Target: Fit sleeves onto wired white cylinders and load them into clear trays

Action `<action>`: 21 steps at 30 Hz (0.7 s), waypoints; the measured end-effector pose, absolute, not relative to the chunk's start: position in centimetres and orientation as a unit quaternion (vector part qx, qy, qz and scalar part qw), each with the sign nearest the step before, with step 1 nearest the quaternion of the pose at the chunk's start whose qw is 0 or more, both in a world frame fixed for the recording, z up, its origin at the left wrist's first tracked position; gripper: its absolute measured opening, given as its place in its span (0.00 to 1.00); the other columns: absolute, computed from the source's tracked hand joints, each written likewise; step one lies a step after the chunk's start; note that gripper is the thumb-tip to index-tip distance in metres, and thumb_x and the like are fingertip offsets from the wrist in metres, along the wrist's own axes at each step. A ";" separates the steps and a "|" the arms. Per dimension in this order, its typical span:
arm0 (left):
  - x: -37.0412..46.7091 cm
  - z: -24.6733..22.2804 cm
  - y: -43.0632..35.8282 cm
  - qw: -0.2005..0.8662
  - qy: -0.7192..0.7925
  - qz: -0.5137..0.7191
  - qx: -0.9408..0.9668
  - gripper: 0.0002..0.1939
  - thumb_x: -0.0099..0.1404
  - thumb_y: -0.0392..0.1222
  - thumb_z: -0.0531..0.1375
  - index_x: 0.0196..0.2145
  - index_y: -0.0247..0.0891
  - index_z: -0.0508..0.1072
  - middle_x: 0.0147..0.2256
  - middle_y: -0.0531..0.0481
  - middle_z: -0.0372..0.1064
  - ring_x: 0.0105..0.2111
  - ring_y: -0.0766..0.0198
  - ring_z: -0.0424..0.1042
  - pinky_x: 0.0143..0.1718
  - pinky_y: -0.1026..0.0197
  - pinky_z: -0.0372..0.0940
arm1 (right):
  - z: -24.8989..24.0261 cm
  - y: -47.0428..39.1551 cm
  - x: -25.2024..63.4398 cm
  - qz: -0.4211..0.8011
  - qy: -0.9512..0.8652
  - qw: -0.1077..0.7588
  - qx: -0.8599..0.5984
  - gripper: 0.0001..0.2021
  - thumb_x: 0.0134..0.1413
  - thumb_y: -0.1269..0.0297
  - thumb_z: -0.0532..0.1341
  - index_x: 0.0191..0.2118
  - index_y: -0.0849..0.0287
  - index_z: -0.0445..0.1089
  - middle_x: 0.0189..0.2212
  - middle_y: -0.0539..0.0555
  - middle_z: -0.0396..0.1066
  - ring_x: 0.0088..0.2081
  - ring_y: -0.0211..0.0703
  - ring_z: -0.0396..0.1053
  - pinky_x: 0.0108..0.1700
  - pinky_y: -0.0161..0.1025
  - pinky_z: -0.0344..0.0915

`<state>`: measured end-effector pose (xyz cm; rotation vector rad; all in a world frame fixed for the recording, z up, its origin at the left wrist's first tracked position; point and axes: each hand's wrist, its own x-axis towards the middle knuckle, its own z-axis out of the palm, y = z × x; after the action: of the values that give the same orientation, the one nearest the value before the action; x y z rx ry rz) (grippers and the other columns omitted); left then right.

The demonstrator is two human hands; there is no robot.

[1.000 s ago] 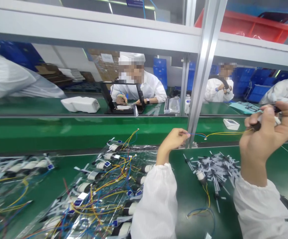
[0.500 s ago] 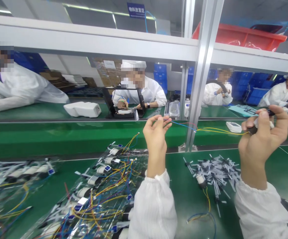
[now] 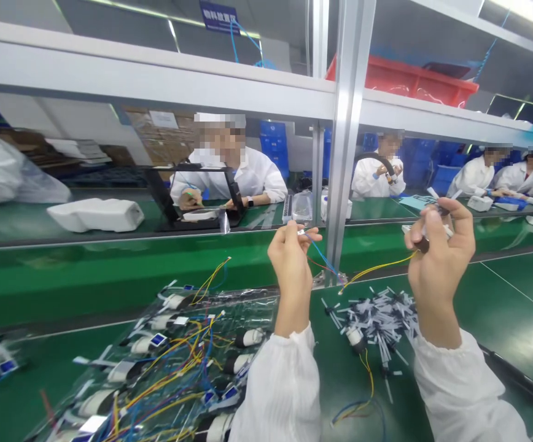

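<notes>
My left hand (image 3: 291,264) is closed in a pinch on a small white wire connector (image 3: 300,232) at the end of blue and red wires (image 3: 318,247). These wires sag to a joint with yellow wires (image 3: 372,268), which run up to my right hand (image 3: 439,264). The right fingers are wrapped around a small black-and-white motor-like part (image 3: 422,244) with white strips sticking out; much of it is hidden by the fingers. Below, between the hands, a similar wired part (image 3: 355,336) lies against a pile of black pieces with white strips (image 3: 381,316).
Several wired parts lie on clear plastic (image 3: 165,344) at the left of the green table. A metal post (image 3: 346,135) rises ahead, bearing a shelf with a red bin (image 3: 414,80). Behind the green ledge, people in white work near a black frame (image 3: 197,196) and a white housing (image 3: 96,215).
The view has turned to the right. My hands are closer together, and the wires between them hang slacker. The white connector now shows at my left fingertips.
</notes>
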<state>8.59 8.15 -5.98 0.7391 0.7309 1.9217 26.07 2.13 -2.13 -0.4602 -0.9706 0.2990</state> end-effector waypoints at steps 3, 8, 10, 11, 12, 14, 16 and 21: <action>8.6 -5.8 7.6 0.371 0.298 0.772 0.422 0.10 0.65 0.46 0.65 0.34 0.37 0.72 0.18 0.54 0.70 0.28 0.62 0.77 0.39 0.62 0.70 | -2.1 2.0 25.9 0.147 -0.465 0.844 -0.223 0.11 0.58 0.65 0.69 0.45 0.54 0.71 0.34 0.47 0.68 0.23 0.30 0.63 0.22 0.31 0.62; 9.6 -4.9 5.9 0.359 0.305 0.733 0.491 0.14 0.68 0.45 0.64 0.48 0.36 0.71 0.18 0.56 0.70 0.29 0.59 0.79 0.35 0.62 0.70 | -2.4 2.0 25.1 0.165 -0.481 0.828 -0.237 0.10 0.59 0.65 0.68 0.45 0.54 0.71 0.34 0.47 0.69 0.23 0.30 0.63 0.22 0.31 0.63; 10.1 -5.0 5.8 0.373 0.318 0.732 0.473 0.11 0.68 0.44 0.63 0.43 0.35 0.72 0.19 0.54 0.71 0.30 0.59 0.80 0.35 0.62 0.71 | -2.6 2.0 24.9 0.172 -0.487 0.820 -0.246 0.10 0.59 0.65 0.68 0.46 0.54 0.71 0.34 0.47 0.69 0.23 0.30 0.64 0.22 0.31 0.63; 10.3 -5.1 6.0 0.381 0.325 0.732 0.462 0.09 0.67 0.43 0.63 0.41 0.35 0.71 0.19 0.53 0.72 0.29 0.59 0.80 0.35 0.62 0.71 | -2.7 2.0 24.8 0.174 -0.491 0.817 -0.248 0.10 0.60 0.64 0.67 0.46 0.54 0.71 0.35 0.47 0.69 0.23 0.30 0.64 0.22 0.31 0.64; 10.4 -5.2 6.1 0.390 0.333 0.728 0.455 0.08 0.67 0.43 0.63 0.39 0.35 0.71 0.18 0.53 0.71 0.28 0.59 0.79 0.34 0.63 0.71 | -2.8 2.0 24.7 0.176 -0.494 0.814 -0.249 0.10 0.60 0.64 0.67 0.46 0.54 0.71 0.35 0.47 0.69 0.23 0.30 0.64 0.22 0.31 0.64; 10.1 -5.3 6.4 0.408 0.347 0.706 0.464 0.09 0.66 0.44 0.63 0.34 0.36 0.71 0.17 0.53 0.70 0.23 0.62 0.76 0.27 0.65 0.67 | -2.9 2.0 24.6 0.179 -0.499 0.811 -0.249 0.10 0.61 0.64 0.67 0.46 0.54 0.70 0.35 0.47 0.69 0.23 0.30 0.64 0.22 0.30 0.64; 9.5 -5.1 6.2 0.416 0.353 0.676 0.496 0.12 0.67 0.47 0.64 0.31 0.36 0.71 0.17 0.52 0.71 0.15 0.67 0.68 0.19 0.67 0.58 | -3.0 1.9 24.5 0.186 -0.503 0.808 -0.246 0.09 0.61 0.64 0.67 0.46 0.54 0.70 0.35 0.47 0.69 0.23 0.29 0.64 0.22 0.30 0.64; 8.3 -3.6 3.9 0.388 0.316 0.637 0.587 0.09 0.65 0.44 0.65 0.34 0.35 0.77 0.22 0.50 0.76 0.14 0.71 0.65 0.17 0.68 0.55 | -3.5 1.9 23.8 0.217 -0.522 0.788 -0.244 0.09 0.63 0.63 0.67 0.47 0.53 0.71 0.36 0.47 0.69 0.23 0.29 0.64 0.23 0.31 0.64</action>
<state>8.32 3.94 -3.57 1.4924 0.8038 1.6198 23.81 1.89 -3.46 -0.5263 -1.1255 0.4674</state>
